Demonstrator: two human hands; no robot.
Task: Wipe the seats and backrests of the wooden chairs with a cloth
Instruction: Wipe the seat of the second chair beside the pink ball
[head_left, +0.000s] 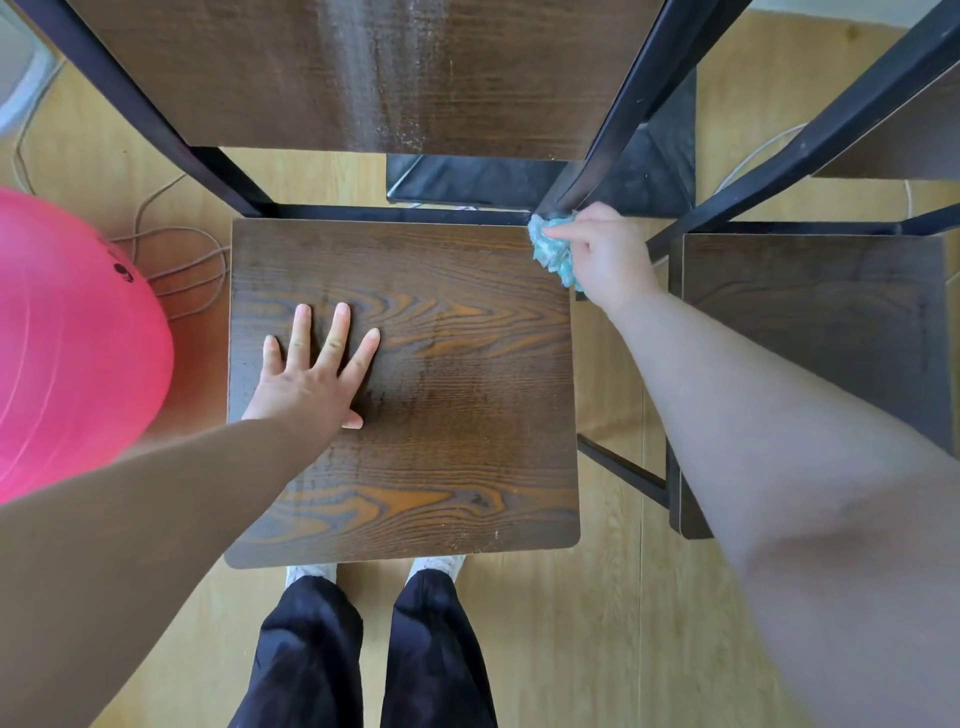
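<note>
The likeliest slip, to my eye, is that the cloth (551, 249), bunched small in the right hand (608, 254), catches in the tight corner where the seat (441, 405) meets the black frame post (613, 119), or skims only the metal and misses the wood. The backrest (363, 73) at 12 o'clock carries pale streaks, so a wad that small may just smear them. The left hand (311, 374) lies flat with fingers spread on the seat's 9 o'clock side, holding nothing. I'd guess its palm could leave a mark on the wood, and if it lifts, a hard push might slide the chair on the smooth floor (613, 623) toward the cord (182, 254) looped at 10 o'clock beside the pink ball (67, 343). The cloth sits at the seat's 1 o'clock corner, pinched in the right hand's curled fingers, well apart from the left hand and up toward 2 o'clock from it; a second chair (810, 322) stands at 3 o'clock
</note>
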